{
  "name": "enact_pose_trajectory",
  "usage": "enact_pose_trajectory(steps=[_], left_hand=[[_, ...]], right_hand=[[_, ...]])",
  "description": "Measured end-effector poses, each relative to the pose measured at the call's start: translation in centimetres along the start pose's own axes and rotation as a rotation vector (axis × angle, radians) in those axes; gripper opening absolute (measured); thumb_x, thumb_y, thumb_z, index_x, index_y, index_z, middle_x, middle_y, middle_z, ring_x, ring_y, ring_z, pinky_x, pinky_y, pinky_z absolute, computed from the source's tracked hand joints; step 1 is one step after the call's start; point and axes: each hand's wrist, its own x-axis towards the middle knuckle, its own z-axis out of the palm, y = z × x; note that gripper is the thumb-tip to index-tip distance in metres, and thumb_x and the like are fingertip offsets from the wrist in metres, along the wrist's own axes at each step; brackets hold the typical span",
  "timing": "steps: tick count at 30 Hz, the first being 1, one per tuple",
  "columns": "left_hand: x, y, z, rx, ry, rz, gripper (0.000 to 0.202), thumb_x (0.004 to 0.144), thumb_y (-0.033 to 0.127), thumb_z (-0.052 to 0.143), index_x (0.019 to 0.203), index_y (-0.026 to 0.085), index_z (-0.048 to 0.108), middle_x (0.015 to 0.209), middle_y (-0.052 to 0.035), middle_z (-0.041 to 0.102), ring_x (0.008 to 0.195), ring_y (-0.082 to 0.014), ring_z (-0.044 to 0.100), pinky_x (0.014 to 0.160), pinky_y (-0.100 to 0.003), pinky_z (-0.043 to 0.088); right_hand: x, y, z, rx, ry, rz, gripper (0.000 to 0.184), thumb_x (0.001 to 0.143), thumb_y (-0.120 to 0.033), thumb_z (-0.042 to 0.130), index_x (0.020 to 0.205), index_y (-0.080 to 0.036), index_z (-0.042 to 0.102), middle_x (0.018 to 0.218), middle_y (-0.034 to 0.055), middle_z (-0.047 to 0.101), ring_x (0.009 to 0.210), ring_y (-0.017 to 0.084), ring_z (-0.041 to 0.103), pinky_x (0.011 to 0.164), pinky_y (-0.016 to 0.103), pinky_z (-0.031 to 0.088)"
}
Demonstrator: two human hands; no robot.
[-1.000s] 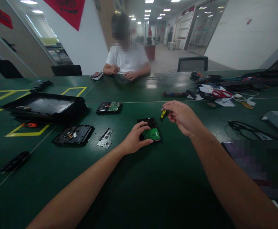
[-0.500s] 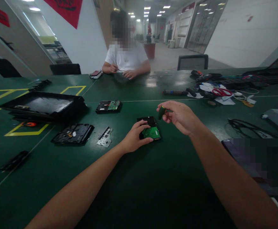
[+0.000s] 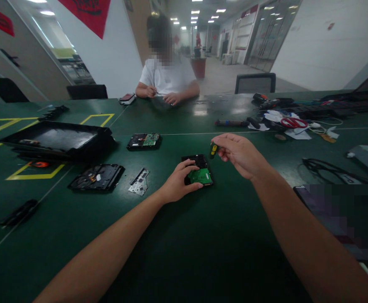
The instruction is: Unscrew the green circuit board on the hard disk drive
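A hard drive lies flat on the table with its green circuit board facing up. My left hand grips it from the left, fingers over the far part and thumb along the near edge. Just right of the drive, my right hand is closed around the handle of a screwdriver, dark green with yellow. The screwdriver's shaft and tip cannot be made out. Left of my left hand rests a loose silver circuit board. Beyond it sits a second hard drive, board side up.
An opened black disc drive and a large black casing stand on the left. Gloves and red-handled scissors lie at the back right, near a black cable. Across the table sits a person in a white shirt.
The screwdriver handle has turned in my right hand, so more of its yellow part shows. My left hand and the hard drive under it have stayed in place.
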Motion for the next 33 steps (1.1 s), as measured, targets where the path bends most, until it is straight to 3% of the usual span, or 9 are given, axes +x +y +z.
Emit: enact_pose_trajectory(steps=[6, 11, 19, 26, 33], left_hand=[[0.00, -0.12, 0.12, 0.000, 0.011, 0.015, 0.057, 0.090, 0.048, 0.081, 0.141, 0.028, 0.064, 0.161, -0.0119, 0.050, 0.158, -0.0338, 0.039, 0.131, -0.057, 0.033], [-0.01, -0.09, 0.14, -0.006, 0.021, 0.023, 0.058, 0.090, 0.048, 0.081, 0.141, 0.027, 0.064, 0.161, -0.0133, 0.050, 0.157, -0.0339, 0.040, 0.131, -0.056, 0.034], [-0.02, 0.01, 0.04, -0.004, 0.016, 0.013, 0.058, 0.090, 0.048, 0.081, 0.141, 0.027, 0.064, 0.161, -0.0129, 0.050, 0.157, -0.0348, 0.041, 0.130, -0.057, 0.036], [-0.02, -0.13, 0.09, -0.007, 0.013, 0.016, 0.058, 0.090, 0.049, 0.081, 0.141, 0.028, 0.064, 0.161, -0.0130, 0.050, 0.158, -0.0344, 0.040, 0.131, -0.057, 0.034], [-0.01, -0.03, -0.02, -0.005, 0.002, 0.004, 0.058, 0.090, 0.049, 0.081, 0.141, 0.027, 0.063, 0.162, -0.0128, 0.049, 0.159, -0.0341, 0.038, 0.131, -0.057, 0.033]], right_hand=[[-0.11, -0.05, 0.10, 0.026, -0.030, 0.028, 0.013, 0.085, -0.030, 0.079, 0.088, -0.019, 0.073, 0.071, -0.0002, 0.061, 0.061, 0.012, 0.051, 0.052, 0.025, 0.038], [-0.30, -0.33, 0.12, 0.042, -0.062, 0.036, 0.016, 0.089, -0.028, 0.074, 0.102, -0.020, 0.079, 0.093, 0.0046, 0.072, 0.060, 0.010, 0.053, 0.049, 0.025, 0.036], [-0.40, -0.37, 0.24, 0.108, -0.099, 0.056, 0.014, 0.092, -0.031, 0.071, 0.096, -0.019, 0.074, 0.108, 0.0101, 0.077, 0.066, 0.013, 0.062, 0.053, 0.027, 0.046], [-0.41, -0.43, 0.16, 0.033, -0.055, 0.029, 0.020, 0.088, -0.037, 0.081, 0.100, -0.022, 0.076, 0.093, 0.0042, 0.074, 0.060, 0.010, 0.055, 0.050, 0.025, 0.037], [-0.06, -0.05, -0.05, -0.010, -0.015, -0.002, 0.018, 0.084, -0.035, 0.083, 0.086, -0.019, 0.073, 0.070, -0.0006, 0.062, 0.061, 0.011, 0.051, 0.053, 0.025, 0.037]])
